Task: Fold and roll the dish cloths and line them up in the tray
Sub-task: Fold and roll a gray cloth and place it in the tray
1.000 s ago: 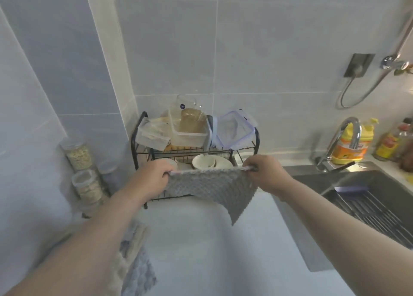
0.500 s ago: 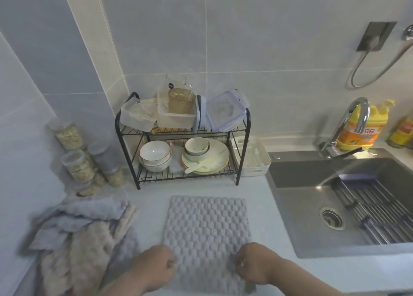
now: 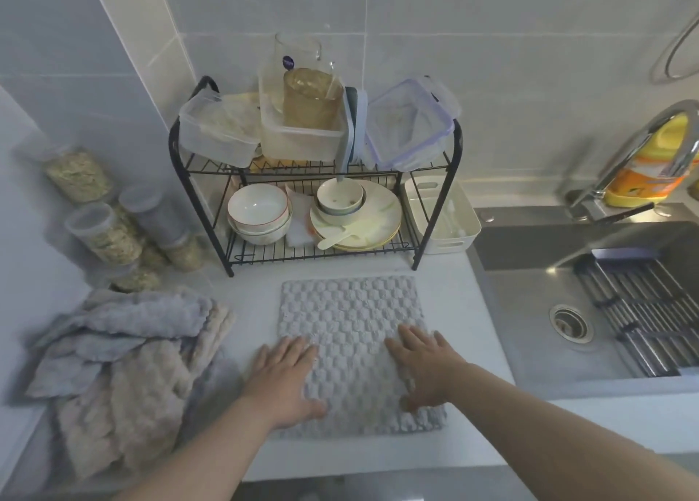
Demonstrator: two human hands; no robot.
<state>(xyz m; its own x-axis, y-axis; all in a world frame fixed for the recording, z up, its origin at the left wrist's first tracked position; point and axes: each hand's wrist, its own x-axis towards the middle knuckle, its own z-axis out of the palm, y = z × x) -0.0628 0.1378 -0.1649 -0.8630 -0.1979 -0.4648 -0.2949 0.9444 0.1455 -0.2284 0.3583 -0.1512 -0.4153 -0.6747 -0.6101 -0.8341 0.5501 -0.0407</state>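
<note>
A grey textured dish cloth (image 3: 350, 311) lies spread flat on the white counter in front of the dish rack. My left hand (image 3: 281, 375) presses flat on its near left edge, fingers straight. On the cloth's near right part my right hand (image 3: 425, 362) lies flat too, fingers spread. A heap of grey and beige dish cloths (image 3: 125, 368) sits on the counter at the left. The white plastic tray (image 3: 459, 235) stands to the right of the rack, by the sink, and looks empty.
A black two-tier dish rack (image 3: 317, 182) holds bowls, plates and plastic containers behind the cloth. Several jars (image 3: 102, 232) stand at the left wall. The steel sink (image 3: 590, 311) with a faucet (image 3: 639, 141) and a yellow detergent bottle (image 3: 650, 171) is at the right.
A second ago both hands held the cloth up by its top corners. It now lies flat on the counter, and the hands have gone from gripping its near edge to pressing flat on it.
</note>
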